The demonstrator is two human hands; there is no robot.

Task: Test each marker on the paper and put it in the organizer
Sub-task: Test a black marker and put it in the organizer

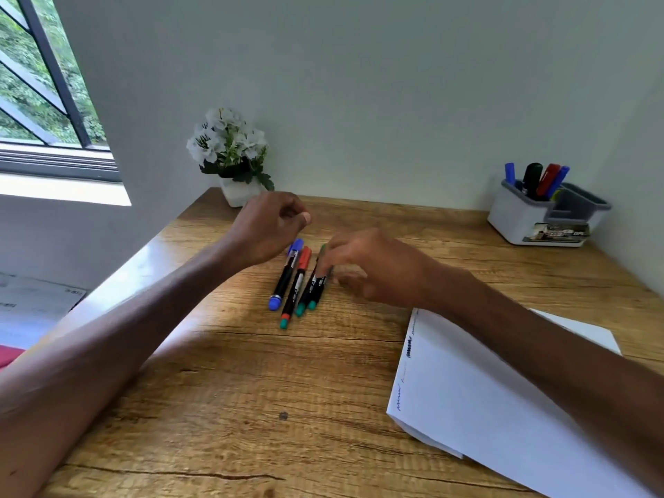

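Scene: A head-camera view looked down on a wooden desk [251,407] with both bare forearms reaching in.
Markers: Four lay side by side at the centre, caps toward 12 o'clock. They were a blue marker [285,274], a red marker [297,282], a green marker [304,300] and an outer green marker [319,283].
Right hand [363,267]: Its fingertips lay on the outer green marker. Motion blur hid whether they had closed round it.
Left hand [269,228]: It hovered just above the blue cap, fingers curled in, holding nothing.
Paper [485,407]: It lay at 4 o'clock under the right forearm, with scribbles [407,350] down its near-left edge.
Organizer [517,221]: It stood at 2 o'clock against the wall, several markers already upright in its left compartment.
Step in hand: Probably picking up the outer green marker for testing.
Doing it well: Pinch the barrel mid-length and lift straight up, so the touching neighbour does not roll. The idle left hand could pull off the cap. Scribble on bare paper beside the existing marks, recap firmly, then drop it in the organizer.
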